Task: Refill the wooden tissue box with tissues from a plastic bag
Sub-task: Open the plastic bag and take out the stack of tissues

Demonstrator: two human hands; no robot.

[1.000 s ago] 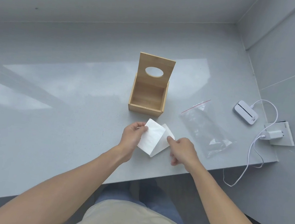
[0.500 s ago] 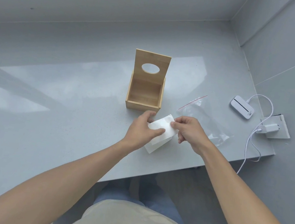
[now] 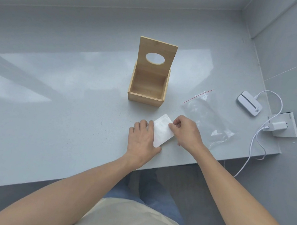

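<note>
A wooden tissue box (image 3: 148,86) stands open on the grey table (image 3: 61,101), its lid with an oval hole raised upright at the back; the inside looks bare. In front of it a folded white tissue (image 3: 162,131) lies flat on the table. My left hand (image 3: 141,141) presses palm-down on the tissue's left part, fingers spread. My right hand (image 3: 186,131) pinches the tissue's right edge between thumb and fingers. A clear plastic bag (image 3: 208,118) with a red zip strip lies to the right, flat and apparently empty.
A white small device (image 3: 249,103) with a white cable (image 3: 254,142) and a charger plugged into a socket plate (image 3: 282,127) sit at the table's right edge. The table's front edge runs just below my hands. Walls close off the back and right.
The tissue has been folded smaller and now lies flat on the table. My left hand went from gripping it to pressing on it. My right hand still pinches its right edge.
</note>
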